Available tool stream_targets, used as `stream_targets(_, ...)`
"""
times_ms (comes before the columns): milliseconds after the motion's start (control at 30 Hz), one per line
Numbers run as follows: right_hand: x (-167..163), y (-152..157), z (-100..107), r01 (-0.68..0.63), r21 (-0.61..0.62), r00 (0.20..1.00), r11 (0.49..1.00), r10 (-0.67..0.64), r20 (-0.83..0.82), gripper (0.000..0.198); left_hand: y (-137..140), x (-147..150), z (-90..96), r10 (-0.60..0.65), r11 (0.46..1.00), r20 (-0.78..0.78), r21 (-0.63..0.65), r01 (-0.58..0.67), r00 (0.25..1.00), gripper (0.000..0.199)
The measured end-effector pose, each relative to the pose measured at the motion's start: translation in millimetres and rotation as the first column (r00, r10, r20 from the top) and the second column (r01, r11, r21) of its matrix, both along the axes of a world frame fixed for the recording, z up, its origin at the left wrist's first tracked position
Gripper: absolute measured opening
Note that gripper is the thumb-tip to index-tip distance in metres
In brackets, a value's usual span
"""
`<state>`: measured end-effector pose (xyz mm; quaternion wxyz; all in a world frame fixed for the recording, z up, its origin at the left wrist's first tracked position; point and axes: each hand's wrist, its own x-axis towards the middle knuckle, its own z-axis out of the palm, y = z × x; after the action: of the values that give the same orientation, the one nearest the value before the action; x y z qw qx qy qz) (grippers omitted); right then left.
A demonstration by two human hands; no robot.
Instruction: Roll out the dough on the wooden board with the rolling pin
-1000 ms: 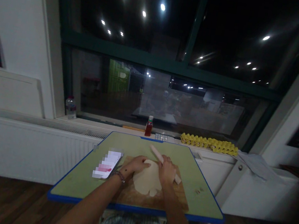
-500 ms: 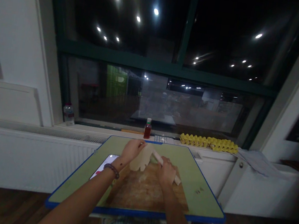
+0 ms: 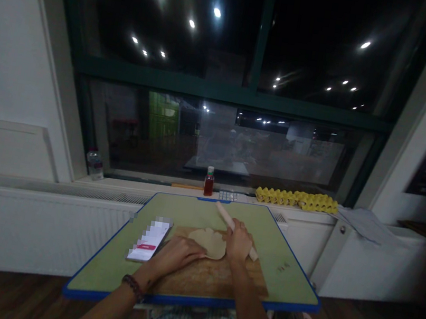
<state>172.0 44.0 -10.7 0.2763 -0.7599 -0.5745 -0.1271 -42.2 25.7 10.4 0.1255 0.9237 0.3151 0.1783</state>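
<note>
A thin, pale sheet of rolled dough (image 3: 210, 243) lies on the wooden board (image 3: 203, 278), its outline rounded and uneven. The fingertips of my left hand (image 3: 179, 252) are closed at its near left edge and seem to pinch it; the thumb is partly hidden. To the right, my right hand (image 3: 239, 242) wraps around a light wooden rolling pin (image 3: 225, 214). The pin slants from the far middle of the table towards the near right, over the right side of the board.
A lit phone (image 3: 150, 241) lies left of the board on the green, blue-edged table (image 3: 290, 288). Along the windowsill stand a red-filled bottle (image 3: 208, 184), yellow egg trays (image 3: 297, 199) and a clear plastic bottle (image 3: 95, 165). A white radiator (image 3: 38, 229) is behind the table.
My left hand has come down and nearer with the dough edge. The dough, lifted and hanging before, now lies flat on the board. My right hand stays on the rolling pin.
</note>
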Motion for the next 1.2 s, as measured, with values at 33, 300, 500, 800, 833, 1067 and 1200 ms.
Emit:
stream_targets(33, 0.4, 0.8, -0.9, -0.002, -0.004, 1.000, 1.000, 0.002, -0.006, 0.029, -1.2, -3.2, -2.5, -0.030, 1.000, 0.000, -0.006, 0.030, 1.000, 0.039)
stream_targets(300, 1.6, 4.9, -7.3, -0.015, 0.013, 1.000, 1.000, 0.015, -0.027, 0.026, 3.4, -17.5, -18.7, 0.261, 0.961, -0.104, -0.073, -0.269, 0.960, 0.067)
stream_targets(500, 2.3, 2.1, -4.9, -0.070, 0.023, 0.997, 0.997, 0.071, -0.040, 0.029, 10.3, -0.2, -23.9, 0.223, 0.970, -0.207, -0.052, -0.238, 0.953, 0.083)
stream_targets(800, -2.1, 0.5, -1.8, -0.335, -0.022, 0.941, 0.942, 0.336, 0.035, 0.029, 17.5, 16.2, -30.2, 0.340, 0.900, -0.048, 0.306, -0.310, 0.939, 0.053)
stream_targets(833, -2.9, 0.0, -1.3, -0.375, -0.031, 0.926, 0.927, 0.376, 0.045, 0.028, 18.0, 17.2, -28.4, 0.362, 0.871, 0.005, 0.354, -0.340, 0.932, 0.048)
stream_targets(1067, -6.7, -2.2, 1.9, -0.553, -0.078, 0.830, 0.830, 0.557, 0.037, 0.029, 38.1, 31.3, -6.4, 0.480, 0.751, 0.122, 0.456, -0.478, 0.869, 0.038)
stream_targets(1200, -5.5, 1.6, -1.2, -0.401, -0.053, 0.915, 0.915, 0.403, 0.028, 0.041, 57.4, 41.2, -11.1, 0.564, 0.747, 0.069, 0.384, -0.544, 0.823, 0.045)
